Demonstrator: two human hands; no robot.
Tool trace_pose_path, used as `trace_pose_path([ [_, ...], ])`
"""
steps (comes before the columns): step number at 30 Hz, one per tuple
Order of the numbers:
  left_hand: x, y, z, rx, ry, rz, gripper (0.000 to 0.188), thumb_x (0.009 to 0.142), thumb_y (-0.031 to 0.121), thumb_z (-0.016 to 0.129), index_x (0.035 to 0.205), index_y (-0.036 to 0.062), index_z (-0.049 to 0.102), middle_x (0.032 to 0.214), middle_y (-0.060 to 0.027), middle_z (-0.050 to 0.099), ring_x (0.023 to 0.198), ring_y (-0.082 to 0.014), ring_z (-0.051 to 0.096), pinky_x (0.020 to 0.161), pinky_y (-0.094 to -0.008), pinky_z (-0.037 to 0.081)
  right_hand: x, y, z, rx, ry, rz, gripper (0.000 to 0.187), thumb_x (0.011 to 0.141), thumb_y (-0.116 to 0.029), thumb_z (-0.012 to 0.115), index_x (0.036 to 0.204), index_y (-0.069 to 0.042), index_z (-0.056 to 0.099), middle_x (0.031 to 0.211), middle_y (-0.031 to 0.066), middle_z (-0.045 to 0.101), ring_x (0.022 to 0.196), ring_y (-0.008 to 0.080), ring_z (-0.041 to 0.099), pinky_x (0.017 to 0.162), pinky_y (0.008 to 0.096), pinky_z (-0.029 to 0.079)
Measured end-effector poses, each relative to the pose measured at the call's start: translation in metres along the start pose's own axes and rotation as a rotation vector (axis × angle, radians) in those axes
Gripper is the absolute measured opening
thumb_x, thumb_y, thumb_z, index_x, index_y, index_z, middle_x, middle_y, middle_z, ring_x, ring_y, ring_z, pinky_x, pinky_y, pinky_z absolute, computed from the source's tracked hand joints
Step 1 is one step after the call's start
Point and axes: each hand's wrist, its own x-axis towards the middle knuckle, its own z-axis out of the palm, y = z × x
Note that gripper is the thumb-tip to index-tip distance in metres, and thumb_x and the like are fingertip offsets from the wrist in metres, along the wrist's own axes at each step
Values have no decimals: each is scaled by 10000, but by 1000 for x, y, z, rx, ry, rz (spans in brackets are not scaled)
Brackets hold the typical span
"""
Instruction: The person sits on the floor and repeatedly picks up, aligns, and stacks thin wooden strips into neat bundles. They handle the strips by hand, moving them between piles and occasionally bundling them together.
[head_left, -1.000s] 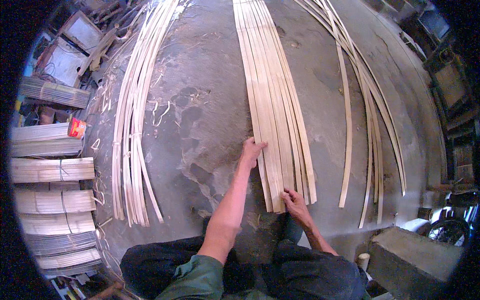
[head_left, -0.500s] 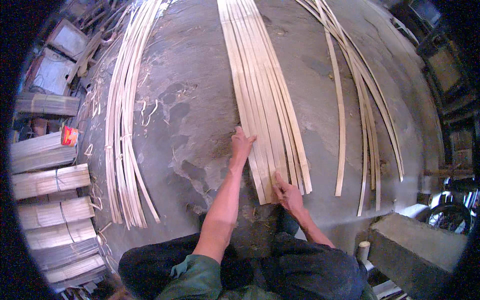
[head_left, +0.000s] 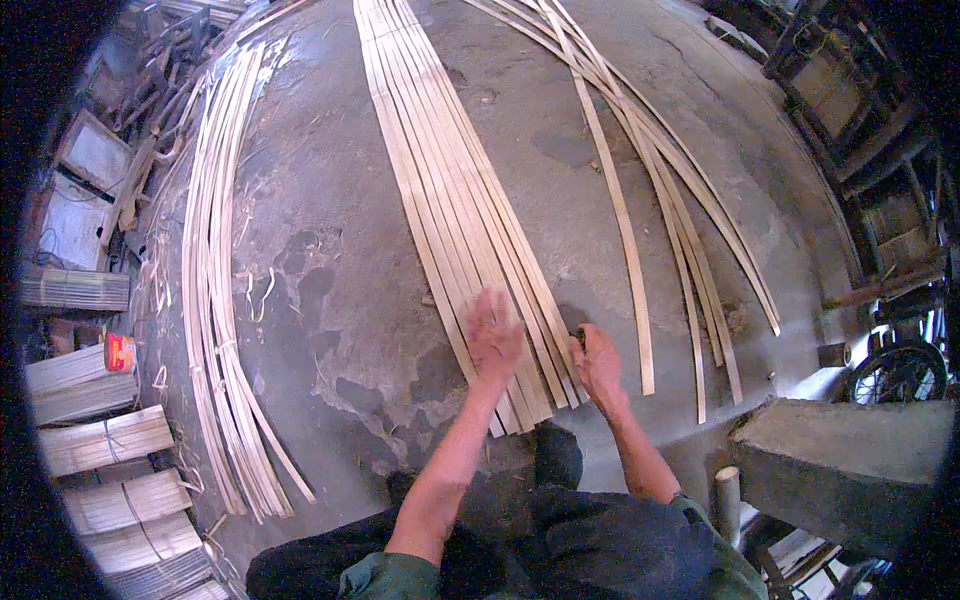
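Pale, flat wooden or bamboo strips lie side by side in a long band on the floor in front of me. My left hand is over the near part of the band, fingers spread and a little blurred; whether it presses on the strips I cannot tell. At the band's right edge, close to the near ends, is my right hand with its fingers curled in. Something small and dark shows at its fingertips, too small to name.
A tied bundle of strips lies to the left, loose strips to the right. Tied stacks of slats and a red tin line the left side. A concrete block and a spoked wheel stand at the right.
My left hand has moved off the band's left edge onto the strips, fingers spreading. My right hand has gone from the near ends to the right edge and curled. The view has shifted.
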Motion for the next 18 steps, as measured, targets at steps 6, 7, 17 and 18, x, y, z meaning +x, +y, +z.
trace_pose_path([
  [6, -25, 36, 17, -20, -233, 180, 652, 917, 335, 529, 1485, 121, 292, 1556, -106, 237, 1436, -316, 198, 1165, -519, 94, 1, -12, 2, 45, -71, 126, 280, 870, -230, 595, 1099, -71, 574, 996, 153, 660, 914, 363, 631, 780, 443, 495],
  [7, -27, 33, 21, 24, -228, 205, 649, 920, 345, 523, 1486, 128, 293, 1558, -98, 235, 1437, -317, 199, 1165, -522, 92, 1, -8, 5, 60, -71, 121, 277, 869, -231, 595, 1095, -71, 577, 987, 150, 663, 909, 361, 634, 777, 444, 497],
  [17, -24, 39, 16, 75, -230, 229, 630, 927, 363, 511, 1480, 133, 313, 1552, -99, 252, 1440, -296, 203, 1172, -496, 99, 13, 21, -5, 654, -164, 333, 255, 928, -225, 573, 1053, -7, 620, 806, 75, 633, 721, 176, 589, 675, 307, 477],
  [18, -24, 37, 16, 66, -234, 220, 629, 926, 363, 511, 1479, 136, 315, 1551, -99, 253, 1440, -295, 204, 1172, -493, 100, 15, 9, -16, 681, -149, 352, 276, 931, -242, 581, 1072, -9, 624, 797, 53, 618, 716, 148, 568, 662, 287, 464],
])
